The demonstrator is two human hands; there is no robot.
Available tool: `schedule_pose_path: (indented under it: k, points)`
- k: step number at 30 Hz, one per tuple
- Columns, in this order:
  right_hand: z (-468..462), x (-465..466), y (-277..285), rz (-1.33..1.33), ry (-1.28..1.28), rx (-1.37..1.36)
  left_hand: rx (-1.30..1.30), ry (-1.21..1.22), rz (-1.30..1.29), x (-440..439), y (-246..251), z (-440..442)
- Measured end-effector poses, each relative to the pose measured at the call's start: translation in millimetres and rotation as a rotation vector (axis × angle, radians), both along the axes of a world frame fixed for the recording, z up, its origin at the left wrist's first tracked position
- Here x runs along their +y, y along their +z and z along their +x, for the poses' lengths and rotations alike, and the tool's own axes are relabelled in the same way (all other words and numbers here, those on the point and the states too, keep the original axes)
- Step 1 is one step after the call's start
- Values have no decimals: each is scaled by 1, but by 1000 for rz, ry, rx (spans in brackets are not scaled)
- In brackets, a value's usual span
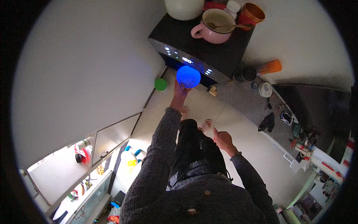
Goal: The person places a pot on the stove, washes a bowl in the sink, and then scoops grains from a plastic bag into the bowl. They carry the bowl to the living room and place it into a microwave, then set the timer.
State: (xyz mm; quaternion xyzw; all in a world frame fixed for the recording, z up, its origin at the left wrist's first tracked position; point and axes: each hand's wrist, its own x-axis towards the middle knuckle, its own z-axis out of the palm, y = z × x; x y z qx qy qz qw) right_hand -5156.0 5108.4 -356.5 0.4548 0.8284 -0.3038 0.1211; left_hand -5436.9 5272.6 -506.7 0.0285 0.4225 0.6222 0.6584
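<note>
My left hand reaches forward and holds a round cup-like vessel glowing bright blue, with a speckled lower half. The vessel is at the front opening of a dark dispenser-like appliance, just below its lit display and white indicator lights. Whether the blue comes from a lamp in the appliance cannot be told. My right hand hangs near my right thigh, nothing visible in it, thumb apart from loosely bent fingers. On the appliance's top stand a pink mug with a spoon in it and stacked orange-red cups.
A white container stands on the appliance beside the wall. Left of my hand is a jar with a green lid. A grey tabletop on the right bears a white tub, an orange cup and a dark cloth-like item.
</note>
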Motion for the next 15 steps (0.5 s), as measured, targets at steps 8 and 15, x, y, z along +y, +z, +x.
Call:
schedule_pose_path:
  k: [8, 15]
  points:
    - [-18, -16, 14, -49, -490, 221, -300, -46, -40, 22, 5, 2]
    - [-77, -13, 33, -140, -872, 249, -147, -138, 126, 26, -39, -9]
